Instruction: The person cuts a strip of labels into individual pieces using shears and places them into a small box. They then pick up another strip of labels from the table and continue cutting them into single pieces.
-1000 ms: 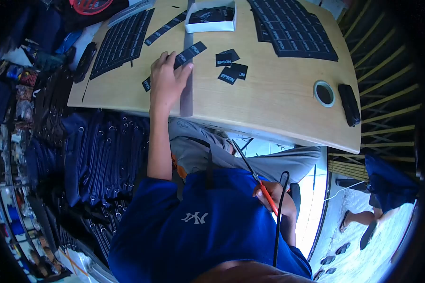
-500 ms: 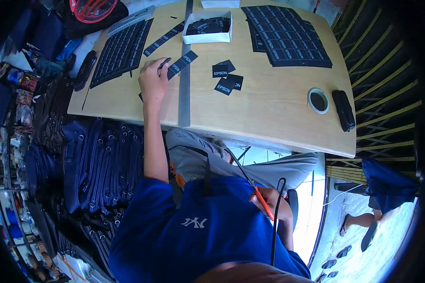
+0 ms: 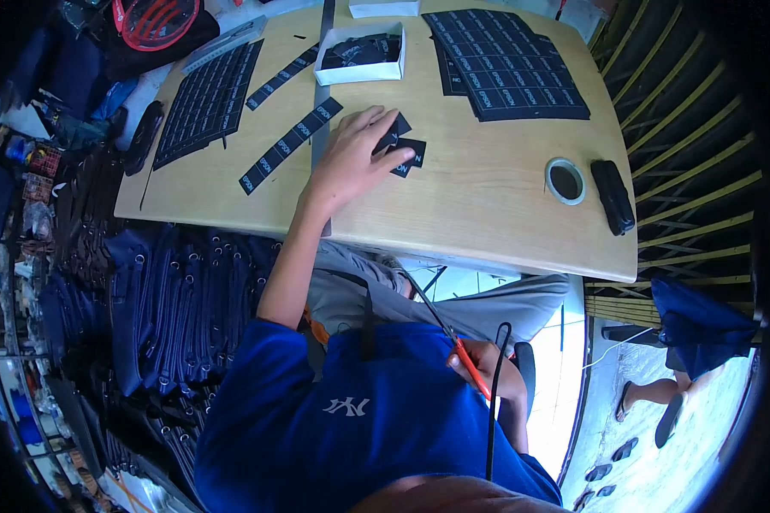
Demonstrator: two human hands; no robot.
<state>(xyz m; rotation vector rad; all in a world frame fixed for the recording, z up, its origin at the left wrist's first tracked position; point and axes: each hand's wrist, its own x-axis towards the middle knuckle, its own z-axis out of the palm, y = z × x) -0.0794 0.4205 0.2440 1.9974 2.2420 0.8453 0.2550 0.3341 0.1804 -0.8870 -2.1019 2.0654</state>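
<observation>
My left hand (image 3: 355,158) is over the table with its fingers spread, touching or just above a small pile of cut black EPSON labels (image 3: 417,150), partly covering them. Left of it lies a black strip of EPSON labels (image 3: 287,150), with a shorter strip (image 3: 281,79) behind. Low at the right, in front of my blue shirt, my right hand (image 3: 479,363) is closed around a red-handled tool (image 3: 473,369) that looks like scissors, its long thin metal end pointing up and left.
A white box (image 3: 359,73) of black labels stands at the back of the table (image 3: 479,201). Label sheets lie at back left (image 3: 210,107) and back right (image 3: 518,73). Tape roll (image 3: 565,181) and black case (image 3: 613,197) sit at right. Another person's leg (image 3: 654,392) shows beyond.
My left hand has moved right from the label strip to the small pile. The strip now lies uncovered on the table. My right hand still holds the red-handled tool.
</observation>
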